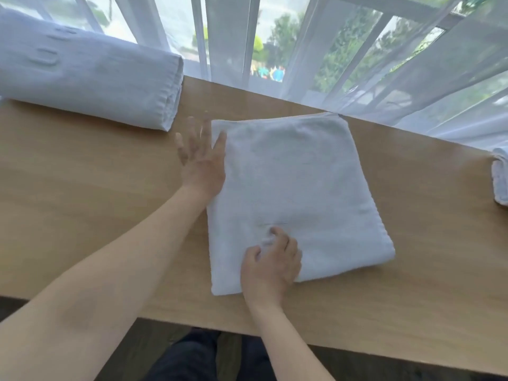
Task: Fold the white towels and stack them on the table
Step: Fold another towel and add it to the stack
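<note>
A white towel (297,188), folded into a thick rectangle, lies flat in the middle of the wooden table (96,202). My left hand (200,160) rests open at the towel's left edge, fingers spread and blurred, thumb touching the cloth. My right hand (270,264) sits on the towel's near part, its fingers curled and pinching a small bunch of the top layer. A stack of folded white towels (90,75) lies at the table's far left. Another white towel (500,177) peeks in at the right edge.
Sheer white curtains (357,64) hang along the table's far edge in front of a window. The table's near edge runs just above my dark-trousered legs (192,358). Bare wood shows to the left of the middle towel and to its right.
</note>
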Motion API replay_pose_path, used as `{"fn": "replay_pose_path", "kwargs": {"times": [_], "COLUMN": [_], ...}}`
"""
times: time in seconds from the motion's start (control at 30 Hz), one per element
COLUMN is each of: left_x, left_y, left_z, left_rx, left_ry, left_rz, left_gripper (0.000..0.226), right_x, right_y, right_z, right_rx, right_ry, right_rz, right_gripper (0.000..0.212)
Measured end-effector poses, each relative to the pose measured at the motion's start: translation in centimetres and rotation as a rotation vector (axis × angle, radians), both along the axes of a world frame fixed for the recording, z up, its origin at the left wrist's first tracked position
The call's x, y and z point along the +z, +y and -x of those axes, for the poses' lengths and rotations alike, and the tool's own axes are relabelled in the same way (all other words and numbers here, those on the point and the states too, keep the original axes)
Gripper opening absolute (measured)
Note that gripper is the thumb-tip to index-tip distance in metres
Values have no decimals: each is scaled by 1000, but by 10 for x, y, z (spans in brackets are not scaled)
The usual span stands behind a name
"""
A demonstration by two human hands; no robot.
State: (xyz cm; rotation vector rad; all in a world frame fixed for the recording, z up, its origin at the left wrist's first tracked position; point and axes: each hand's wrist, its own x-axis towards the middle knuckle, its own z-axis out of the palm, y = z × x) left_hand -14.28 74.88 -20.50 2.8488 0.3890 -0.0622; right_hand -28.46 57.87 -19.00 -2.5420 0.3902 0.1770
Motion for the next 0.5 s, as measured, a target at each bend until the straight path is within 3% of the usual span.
{"fn": "replay_pose_path", "kwargs": {"times": [0.07,0.13,0.23,0.4,0.5], "left_x": [10,10,-13,-19,-19], "left_y": [-36,-74,-94,-92,-92], "left_z": [17,52,75,49,44], "left_rx": [-16,-101,-211,-225,-232], "left_ry": [-81,-34,155,132,115], "left_rz": [126,183,41,-36,-58], "left_gripper": [51,60,66,67,67], "right_x": [6,7,-5,-26,-30], "right_y": [-6,-22,-47,-89,-107], "right_z": [-12,-36,-76,-140,-186], "right_rx": [59,119,350,694,743], "right_ry": [-7,-68,-226,-73,-83], "right_rz": [-232,-276,-3,258,328], "right_gripper": [30,28,36,59,64]}}
